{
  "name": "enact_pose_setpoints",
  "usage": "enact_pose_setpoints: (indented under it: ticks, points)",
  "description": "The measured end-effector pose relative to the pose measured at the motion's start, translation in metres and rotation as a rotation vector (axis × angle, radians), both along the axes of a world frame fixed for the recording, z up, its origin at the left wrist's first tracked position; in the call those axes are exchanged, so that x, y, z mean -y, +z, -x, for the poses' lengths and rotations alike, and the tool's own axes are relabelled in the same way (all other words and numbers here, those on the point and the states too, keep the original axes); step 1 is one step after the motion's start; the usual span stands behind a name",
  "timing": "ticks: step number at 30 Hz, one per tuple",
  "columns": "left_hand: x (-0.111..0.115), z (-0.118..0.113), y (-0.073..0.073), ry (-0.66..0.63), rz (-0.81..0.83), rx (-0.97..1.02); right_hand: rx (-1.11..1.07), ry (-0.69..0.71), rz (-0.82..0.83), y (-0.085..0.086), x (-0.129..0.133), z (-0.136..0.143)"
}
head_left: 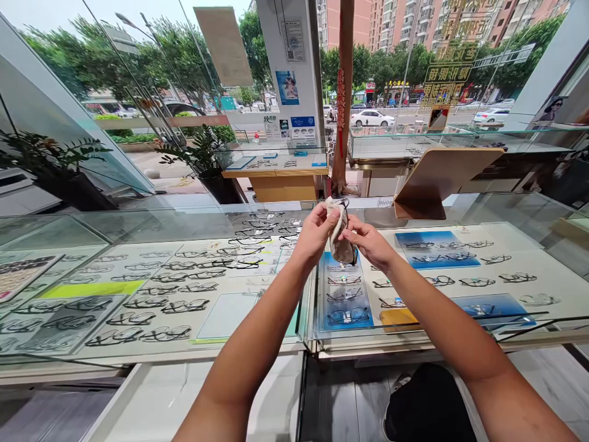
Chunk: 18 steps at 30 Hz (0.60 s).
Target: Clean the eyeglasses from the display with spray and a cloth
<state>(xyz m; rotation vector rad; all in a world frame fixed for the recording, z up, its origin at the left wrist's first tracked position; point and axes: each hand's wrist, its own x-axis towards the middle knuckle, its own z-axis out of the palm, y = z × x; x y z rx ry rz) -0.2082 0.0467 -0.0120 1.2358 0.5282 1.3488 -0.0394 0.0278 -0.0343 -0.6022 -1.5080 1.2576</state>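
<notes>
Fingers of the left hand (pixel 315 230) pinch the upper left of the cloth (pixel 341 250), thumb against its near face. The cloth hangs between the hands, above where the two cases meet, its folds partly covering the glasses (pixel 346 205). The long axis of the glasses runs up and down in view, roughly upright, with the dark rim showing along the cloth's right edge; from the left grip they lie just to the right. The right hand (pixel 372 242) is nearer that rim, its fingertips closed in on the cloth and glasses from the right; whether they pinch rim, lens or cloth, I cannot tell.

Below on the left, what looks like an open drawer (pixel 115 402) juts out under the left case (pixel 207 356). Inside that glass case, spectacles (pixel 165 333) lie in rows, some by a green strip (pixel 92 288). The right case (pixel 414 347) holds more pairs, several on blue sheets (pixel 365 285), and a stand (pixel 446 178) tilts at its far edge.
</notes>
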Motion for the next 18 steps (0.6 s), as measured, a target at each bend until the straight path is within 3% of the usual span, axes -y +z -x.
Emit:
enact_pose_setpoints:
  ticks: [5, 10, 13, 18]
  points:
    - [0.0042, -0.0010, 0.0024, -0.078, 0.097, -0.002, 0.050, -0.039, -0.058, 0.0020, 0.0005, 0.0004]
    - [0.0074, -0.0048, 0.0010, 0.043, 0.050, -0.109, 0.059, -0.051, -0.076, 0.0069, 0.0023, -0.0009]
    - [0.0068, -0.0037, -0.0002, 0.047, 0.079, -0.171, 0.084, -0.067, -0.090, 0.0070, 0.0014, -0.0022]
    - [0.0018, 0.0008, 0.0012, 0.004, 0.128, -0.037, 0.105, -0.081, -0.076, 0.0043, -0.0001, -0.0011]
